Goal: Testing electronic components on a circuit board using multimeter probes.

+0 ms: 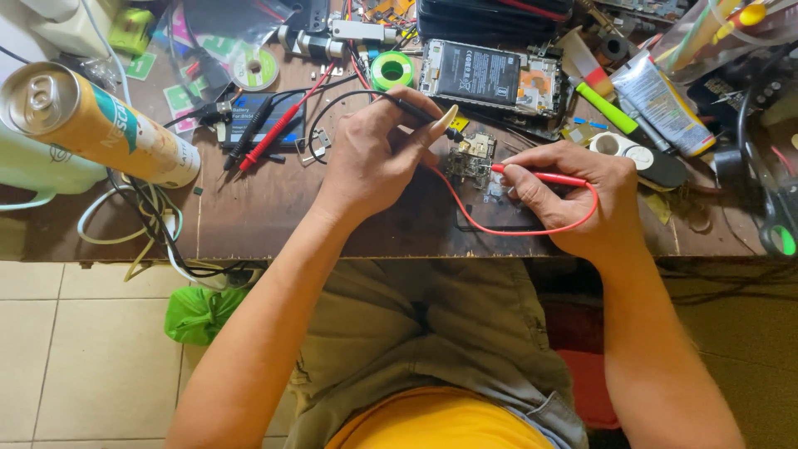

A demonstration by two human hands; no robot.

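Note:
A small circuit board (470, 158) lies on the brown wooden table (249, 212). My left hand (374, 154) grips a black test probe (420, 112) like a pen, its tip down at the board's upper left. My right hand (582, 195) pinches a red test probe (536, 175), with the tip touching the board's right edge. The red lead (515, 231) loops under my right hand and back toward my left.
An opened phone with its black battery (486, 75) lies behind the board. A drink can (91, 120) lies at the left by tangled cables (154, 229). A green solder spool (391, 70), a glue tube (665, 104), a second pair of probes (266, 133) and tools crowd the back.

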